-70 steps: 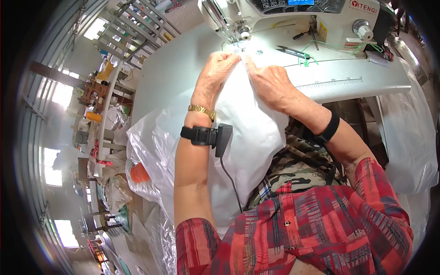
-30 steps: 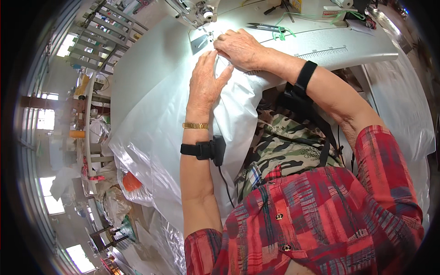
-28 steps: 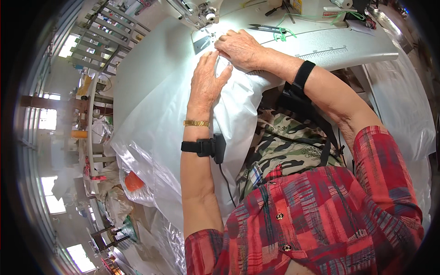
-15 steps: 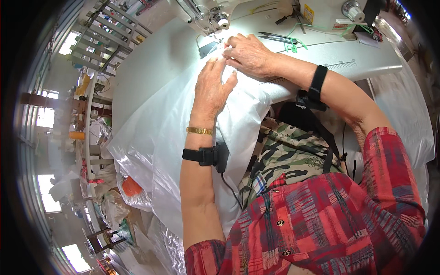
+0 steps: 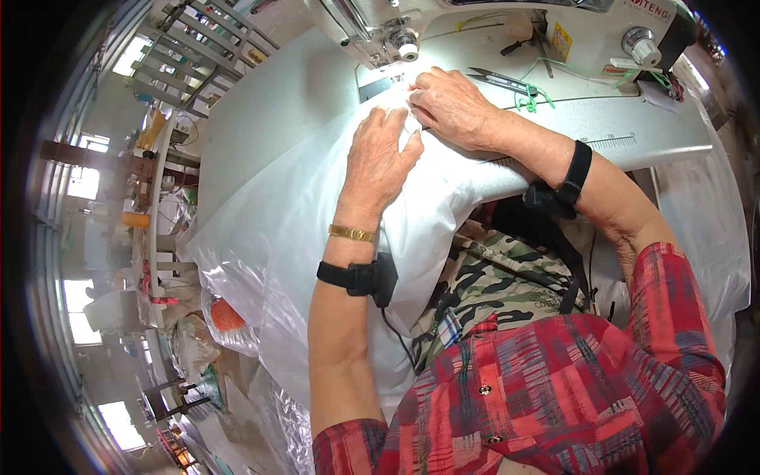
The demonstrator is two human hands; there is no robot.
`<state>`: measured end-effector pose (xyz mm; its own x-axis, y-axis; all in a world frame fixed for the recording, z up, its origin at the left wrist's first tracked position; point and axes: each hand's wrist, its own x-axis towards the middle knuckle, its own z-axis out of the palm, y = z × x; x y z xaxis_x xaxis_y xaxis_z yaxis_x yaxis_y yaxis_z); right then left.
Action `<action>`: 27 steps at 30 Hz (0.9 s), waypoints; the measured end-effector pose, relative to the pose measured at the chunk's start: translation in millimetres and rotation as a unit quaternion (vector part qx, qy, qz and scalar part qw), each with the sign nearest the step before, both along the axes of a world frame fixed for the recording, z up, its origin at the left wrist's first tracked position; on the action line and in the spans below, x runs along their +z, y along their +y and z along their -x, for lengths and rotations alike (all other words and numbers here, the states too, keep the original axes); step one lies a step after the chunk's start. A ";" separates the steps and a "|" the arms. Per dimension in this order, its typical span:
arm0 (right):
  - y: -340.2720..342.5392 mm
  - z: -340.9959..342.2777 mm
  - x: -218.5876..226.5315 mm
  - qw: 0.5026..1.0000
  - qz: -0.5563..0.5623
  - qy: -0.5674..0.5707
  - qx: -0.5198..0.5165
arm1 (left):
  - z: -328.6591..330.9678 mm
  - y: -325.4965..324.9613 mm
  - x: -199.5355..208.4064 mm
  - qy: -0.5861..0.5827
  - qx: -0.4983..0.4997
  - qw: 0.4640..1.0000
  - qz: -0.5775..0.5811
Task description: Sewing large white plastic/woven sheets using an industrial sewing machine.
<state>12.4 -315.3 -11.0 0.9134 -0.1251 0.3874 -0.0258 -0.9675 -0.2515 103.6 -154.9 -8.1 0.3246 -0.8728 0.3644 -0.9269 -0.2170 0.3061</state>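
A white sewing machine [image 5: 380, 32] has its lit needle area at the top of the view. White woven plastic sheet [image 5: 427, 182] runs from under the needle across my lap and down the table's left side. My left hand [image 5: 378, 154] lies on this sheet just short of the needle, fingers stretched forward and thumb apart. Close beside the presser foot, my right hand [image 5: 453, 109] is bent over the sheet's edge, its curled fingers pinching it. Glare and the fingers hide the exact stitching spot.
Black thread snips [image 5: 503, 81] and a tangle of green thread [image 5: 534, 96] lie right of my right hand. A small dark screwdriver [image 5: 516, 46] rests farther back. A slatted grey rack [image 5: 198, 51] stands at the far left, and an orange thread cone [image 5: 136, 219] is below it.
The whole view has shifted, so the machine and hands sit lower and farther right. Both hands stay at the needle; my left fingertips seem slightly farther back from it.
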 end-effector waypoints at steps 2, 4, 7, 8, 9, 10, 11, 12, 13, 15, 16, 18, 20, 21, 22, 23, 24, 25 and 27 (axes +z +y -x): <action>1.8 0.8 -3.0 1.000 0.018 -0.009 -0.003 | -2.7 -3.0 0.1 0.009 -0.001 1.000 0.001; 2.4 0.8 -6.7 0.999 0.027 -0.015 -0.008 | -6.1 -8.4 -1.6 0.023 0.000 1.000 0.011; -1.4 -3.4 -8.8 0.999 0.031 -0.037 -0.006 | -12.2 -13.1 -2.1 0.021 0.004 1.000 -0.003; -5.0 -5.3 -8.8 0.999 0.021 -0.042 -0.003 | -13.1 -14.7 -2.9 0.019 0.011 1.000 0.000; -9.3 -7.6 -8.5 0.998 0.030 -0.048 -0.014 | -13.8 -16.4 -3.7 0.017 0.017 1.000 0.005; -14.4 -12.3 -7.2 0.995 -0.097 -0.033 -0.015 | -14.5 -17.3 -4.2 0.020 0.015 1.000 0.004; -19.9 -17.5 -5.3 0.975 -0.222 -0.018 -0.012 | -14.8 -18.0 -4.6 0.012 0.009 1.000 0.015; -24.1 -21.9 -4.5 0.942 -0.329 -0.061 -0.025 | -15.0 -18.1 -5.1 0.004 0.004 1.000 0.025; -27.5 -23.9 -5.2 0.943 -0.326 -0.060 -0.017 | -15.1 -18.4 -5.7 0.004 0.004 1.000 0.025; -33.5 -27.9 -7.0 0.911 -0.395 -0.120 -0.019 | -15.6 -18.5 -7.1 -0.010 0.004 1.000 0.025; -35.1 -30.5 -8.3 0.883 -0.442 -0.156 -0.011 | -16.3 -18.6 -7.7 -0.011 0.005 1.000 0.027; -38.2 -31.5 -12.0 0.877 -0.453 -0.160 0.002 | -18.0 -18.7 -9.4 -0.025 -0.018 0.999 0.023; -40.4 -32.1 -15.1 0.867 -0.473 -0.155 -0.002 | -19.4 -18.8 -10.7 -0.036 -0.013 0.999 0.015; -41.0 -32.2 -16.3 0.869 -0.472 -0.147 0.000 | -19.6 -18.7 -11.2 -0.049 -0.009 0.999 0.008; -41.3 -32.8 -16.9 0.865 -0.476 -0.157 0.004 | -19.9 -18.6 -11.1 -0.048 -0.008 0.999 0.008; -41.6 -33.4 -17.4 0.861 -0.482 -0.162 0.005 | -19.2 -18.3 -11.1 -0.050 -0.012 0.999 0.005; -41.8 -33.6 -17.7 0.861 -0.482 -0.165 0.009 | -18.1 -17.7 -10.9 -0.048 -0.013 0.999 0.000; -41.9 -34.4 -17.6 0.863 -0.474 -0.172 0.018 | -16.3 -16.6 -10.5 -0.050 -0.014 0.999 0.002; -41.2 -34.2 -17.6 0.866 -0.468 -0.176 0.032 | -9.9 -12.6 -10.2 -0.030 -0.006 1.000 -0.002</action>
<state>46.6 -356.6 -28.6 0.7757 -0.4888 0.3991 0.2572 -0.3326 -0.9073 113.5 -167.5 -18.3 0.2914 -0.8782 0.3793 -0.9461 -0.2060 0.2498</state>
